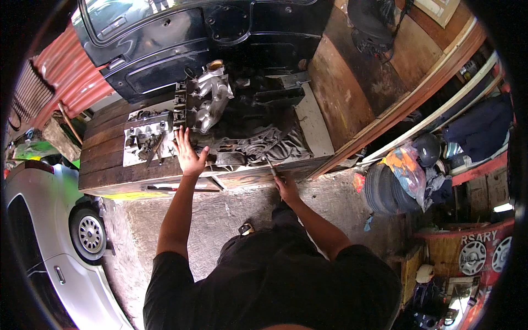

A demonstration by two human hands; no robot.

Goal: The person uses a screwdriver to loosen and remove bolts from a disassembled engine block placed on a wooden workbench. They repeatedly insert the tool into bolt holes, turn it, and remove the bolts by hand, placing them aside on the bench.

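My left hand (190, 158) is open with its fingers spread, over the near edge of the workbench. Its fingertips reach the dark metal engine parts there; whether they press on them I cannot tell. My right hand (287, 188) is closed around a slim, straight metal hand tool (272, 168) whose exact kind is unclear. The tool's far end points at a grey, ribbed engine casting (258, 146) lying at the bench's front. Behind my left hand stands a silver intake manifold (212, 102) with a round opening on top.
A pale sheet with small metal parts (146, 140) lies on the wooden workbench (102, 154). A dark vehicle door panel (192, 38) stands behind, and a wooden partition (344, 82) at the right. Tires (388, 187) are right, a silver car (60, 236) left.
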